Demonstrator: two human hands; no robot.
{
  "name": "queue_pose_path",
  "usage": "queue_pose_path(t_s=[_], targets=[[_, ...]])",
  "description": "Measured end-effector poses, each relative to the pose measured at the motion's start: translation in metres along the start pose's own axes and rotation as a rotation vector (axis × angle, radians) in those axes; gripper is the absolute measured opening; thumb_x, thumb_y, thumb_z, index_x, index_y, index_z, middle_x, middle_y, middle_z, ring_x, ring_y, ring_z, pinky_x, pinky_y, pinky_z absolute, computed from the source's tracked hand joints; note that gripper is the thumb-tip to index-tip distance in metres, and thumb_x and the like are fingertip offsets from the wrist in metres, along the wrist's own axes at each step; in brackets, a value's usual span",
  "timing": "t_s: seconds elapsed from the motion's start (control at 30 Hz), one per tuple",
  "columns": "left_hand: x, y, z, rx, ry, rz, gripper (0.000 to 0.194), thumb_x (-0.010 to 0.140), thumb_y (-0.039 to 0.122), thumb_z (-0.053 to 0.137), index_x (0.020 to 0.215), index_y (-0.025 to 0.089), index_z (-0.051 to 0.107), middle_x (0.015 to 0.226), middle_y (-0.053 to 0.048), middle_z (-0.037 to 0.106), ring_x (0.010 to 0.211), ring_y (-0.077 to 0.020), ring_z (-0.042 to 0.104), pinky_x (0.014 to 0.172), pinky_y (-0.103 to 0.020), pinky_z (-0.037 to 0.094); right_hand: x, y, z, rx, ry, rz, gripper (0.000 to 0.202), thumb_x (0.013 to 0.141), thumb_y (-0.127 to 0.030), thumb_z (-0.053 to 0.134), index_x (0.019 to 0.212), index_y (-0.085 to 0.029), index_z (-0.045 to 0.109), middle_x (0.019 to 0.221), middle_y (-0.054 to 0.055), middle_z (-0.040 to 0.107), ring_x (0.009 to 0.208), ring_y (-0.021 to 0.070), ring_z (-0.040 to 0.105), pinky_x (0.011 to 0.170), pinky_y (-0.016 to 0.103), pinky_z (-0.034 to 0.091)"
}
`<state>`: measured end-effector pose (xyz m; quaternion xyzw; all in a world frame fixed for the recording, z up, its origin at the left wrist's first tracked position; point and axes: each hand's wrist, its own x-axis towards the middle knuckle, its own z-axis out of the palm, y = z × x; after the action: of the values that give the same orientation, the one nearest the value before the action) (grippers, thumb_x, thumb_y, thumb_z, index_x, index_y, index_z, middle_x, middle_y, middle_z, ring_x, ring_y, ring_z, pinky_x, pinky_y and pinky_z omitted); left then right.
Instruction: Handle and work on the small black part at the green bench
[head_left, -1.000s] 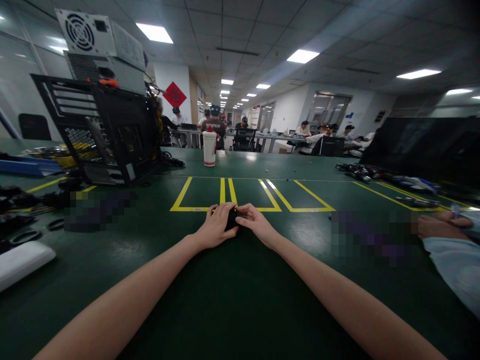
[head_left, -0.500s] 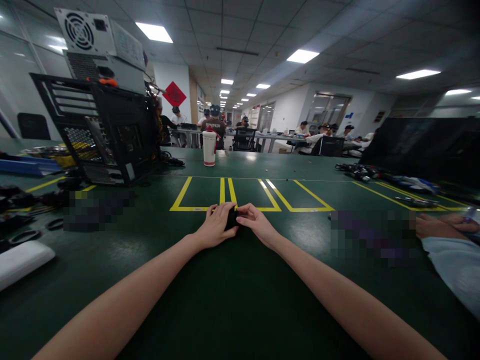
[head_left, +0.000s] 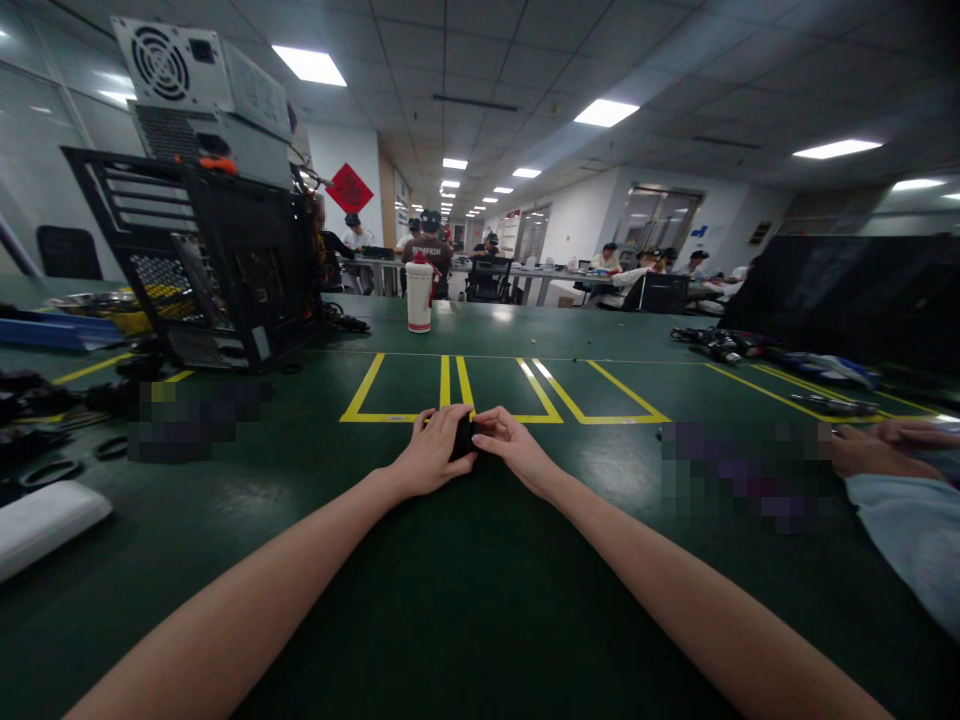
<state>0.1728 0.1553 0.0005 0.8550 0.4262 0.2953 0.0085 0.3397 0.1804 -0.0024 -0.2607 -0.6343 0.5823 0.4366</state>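
Between my two hands, low over the green table (head_left: 465,620), is a small black object (head_left: 463,438); its kind I cannot make out. My left hand (head_left: 431,452) is closed round it, with the thumb below and the fingers over the top. From the other side, the fingertips of my right hand (head_left: 511,448) pinch at its right edge. Most of the object is hidden behind the left fingers. Just beyond the hands run yellow tape outlines (head_left: 450,385) on the tabletop.
At the left stands an open black computer case (head_left: 217,260) with power supplies (head_left: 202,70) stacked on top. A white cup (head_left: 419,295) is straight ahead. Cables (head_left: 716,343) lie at right. A co-worker's sleeve (head_left: 904,525) shows at the right edge. A white object (head_left: 49,525) lies near left.
My hands and the black object keep almost the same place and grip. The co-worker's hands at the right edge have shifted slightly.
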Motion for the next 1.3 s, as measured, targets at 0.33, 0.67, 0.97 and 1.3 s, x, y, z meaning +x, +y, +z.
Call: queue_pose_path(t_s=[0.33,0.67,0.97,1.3], targets=[[-0.0003,-0.0009,0.0004,-0.004,0.005,0.005,0.053,0.075,0.029,0.049,0.121,0.022,0.023,0.119,-0.008,0.039,0.111,-0.0234,0.036,0.097,-0.046,0.02,0.0001,-0.0003,-0.0003,0.013,-0.031,0.005,0.032,0.062,-0.02,0.065,0.091,-0.023,0.052,0.092,0.0,0.056,0.093,0.0136,0.052,0.089,0.034,0.036],[-0.0002,0.0001,0.0004,-0.001,0.015,-0.005,0.054,0.074,0.029,0.051,0.12,0.022,0.023,0.118,-0.008,0.039,0.112,-0.0233,0.036,0.097,-0.046,0.02,0.0025,0.0033,-0.0029,0.014,0.021,0.055,0.039,0.062,-0.023,0.064,0.099,-0.02,0.052,0.1,0.004,0.057,0.098,0.0156,0.05,0.093,0.036,0.033],[0.0002,-0.0007,0.0018,0.003,0.019,-0.001,0.053,0.074,0.029,0.051,0.12,0.022,0.024,0.118,-0.008,0.039,0.111,-0.0235,0.037,0.096,-0.046,0.021,0.0001,0.0001,-0.0013,0.019,0.003,-0.007,0.024,0.064,-0.022,0.063,0.086,-0.023,0.055,0.089,-0.001,0.057,0.091,0.0131,0.052,0.09,0.034,0.035],[-0.0001,-0.0013,0.0011,0.0,0.016,0.006,0.052,0.075,0.029,0.05,0.12,0.021,0.024,0.117,-0.008,0.04,0.11,-0.023,0.037,0.096,-0.045,0.021,0.0006,0.0017,-0.003,0.04,-0.052,0.029,0.036,0.062,-0.017,0.065,0.096,-0.022,0.053,0.097,0.002,0.057,0.096,0.0146,0.051,0.091,0.035,0.035]])
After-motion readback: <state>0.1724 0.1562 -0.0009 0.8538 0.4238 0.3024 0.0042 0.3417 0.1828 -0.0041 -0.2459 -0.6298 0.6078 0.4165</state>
